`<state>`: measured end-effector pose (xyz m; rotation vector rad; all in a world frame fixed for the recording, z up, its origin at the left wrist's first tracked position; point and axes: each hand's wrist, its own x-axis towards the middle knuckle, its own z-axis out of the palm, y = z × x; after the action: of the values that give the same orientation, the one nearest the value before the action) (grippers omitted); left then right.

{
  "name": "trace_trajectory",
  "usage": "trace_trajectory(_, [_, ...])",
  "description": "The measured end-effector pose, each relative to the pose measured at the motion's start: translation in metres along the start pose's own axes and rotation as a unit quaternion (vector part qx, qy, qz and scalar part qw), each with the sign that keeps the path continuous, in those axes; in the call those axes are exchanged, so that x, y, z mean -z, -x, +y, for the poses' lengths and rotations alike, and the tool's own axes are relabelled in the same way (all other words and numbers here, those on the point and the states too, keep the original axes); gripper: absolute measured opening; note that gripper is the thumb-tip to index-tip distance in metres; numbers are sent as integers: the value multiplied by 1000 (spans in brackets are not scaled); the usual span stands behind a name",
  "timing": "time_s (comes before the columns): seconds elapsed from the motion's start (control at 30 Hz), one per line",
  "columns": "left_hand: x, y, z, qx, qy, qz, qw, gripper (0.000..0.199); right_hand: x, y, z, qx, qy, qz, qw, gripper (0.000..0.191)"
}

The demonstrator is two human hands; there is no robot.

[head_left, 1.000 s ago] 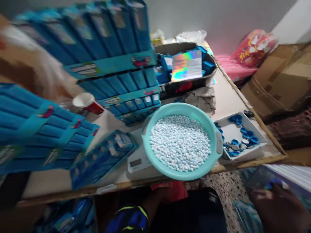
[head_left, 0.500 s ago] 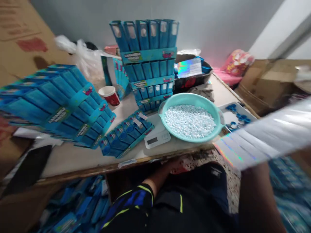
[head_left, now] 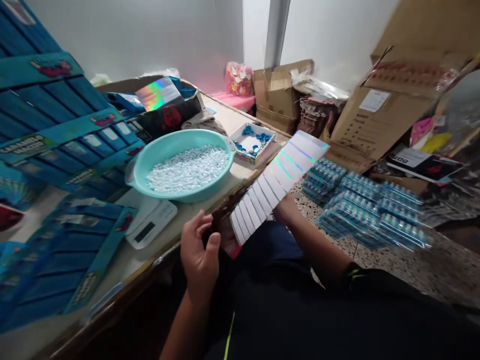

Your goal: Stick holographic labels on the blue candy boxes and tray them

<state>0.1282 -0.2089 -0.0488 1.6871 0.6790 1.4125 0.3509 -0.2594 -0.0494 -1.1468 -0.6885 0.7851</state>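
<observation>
My right hand (head_left: 285,206) is behind a white sticker sheet (head_left: 272,186) with a shiny rainbow sheen, gripping it; the sheet covers most of its fingers. To the left, my left hand (head_left: 199,252) is raised at the table edge. Its fingers are apart, nothing is in it, and it does not touch the sheet. A turquoise basin (head_left: 180,196) of small pale pellets (head_left: 191,167) stands on the table beyond my left hand. In front of the basin a white digital scale (head_left: 157,220) shows.
Blue display packs (head_left: 75,125) are stacked at the left, and another pack (head_left: 71,260) lies in front. A small tray (head_left: 255,150) holds blue caps. Cardboard boxes (head_left: 378,110) and wrapped blue packs (head_left: 367,205) stand on the floor at right. The table's edge (head_left: 150,262) runs diagonally.
The view has swung right. The sticker sheet has come from the far right to in front of my body. My left hand has risen from below the table edge.
</observation>
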Motion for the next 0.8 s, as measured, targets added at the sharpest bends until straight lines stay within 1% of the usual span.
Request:
trace_trajectory(0.07, [-7, -12, 5, 53, 17, -97, 994, 72, 4, 7, 9, -15, -7, -1, 1000, 32])
trace_trajectory(0.13, [-14, -19, 5, 85, 36, -173, 981, 93, 5, 12, 10, -25, 1, -12, 1000, 24])
trace_trajectory(0.2, [-23, -22, 5, 101, 59, -219, 969, 108, 4, 18, 4, -23, 15, -26, 999, 20])
trace_trajectory(0.23, [-28, -22, 6, 109, 73, -231, 964, 110, 4, 22, 0, -16, 16, -32, 999, 19])
trace_trajectory(0.27, [-33, -21, 6, 119, 87, -234, 961, 107, 3, 26, -3, -9, 13, -34, 999, 20])
trace_trajectory(0.33, [-45, -18, 6, 143, 110, -218, 959, 86, 5, 34, -9, -1, 2, -31, 1000, 27])
trace_trajectory(0.4, [-56, -16, 3, 169, 122, -188, 960, 64, 12, 40, -12, -1, -10, -7, 1000, 32])
trace_trajectory(0.43, [-60, -16, 0, 186, 130, -180, 957, 58, 17, 43, -11, -2, -14, 13, 1000, 33])
trace_trajectory(0.5, [-66, -16, -7, 237, 157, -178, 942, 56, 31, 45, -9, 0, -13, 54, 998, 34])
trace_trajectory(0.57, [-69, -16, -14, 300, 183, -189, 917, 58, 45, 46, -5, 0, -3, 82, 997, 35])
trace_trajectory(0.6, [-71, -15, -18, 321, 187, -195, 908, 58, 50, 47, -4, -1, 4, 90, 996, 36])
trace_trajectory(0.63, [-72, -14, -20, 328, 184, -201, 905, 58, 53, 47, -2, -2, 10, 95, 995, 38])
trace_trajectory(0.67, [-74, -12, -22, 319, 175, -207, 908, 59, 54, 48, -1, -2, 14, 95, 995, 38])
trace_trajectory(0.7, [-76, -10, -24, 294, 163, -218, 916, 61, 53, 50, -1, 2, 15, 87, 996, 38])
trace_trajectory(0.73, [-79, -8, -25, 253, 146, -234, 927, 66, 51, 51, -1, 9, 10, 69, 998, 38])
trace_trajectory(0.8, [-85, -4, -25, 140, 86, -273, 948, 82, 42, 54, -1, 27, -14, 2, 1000, 41])
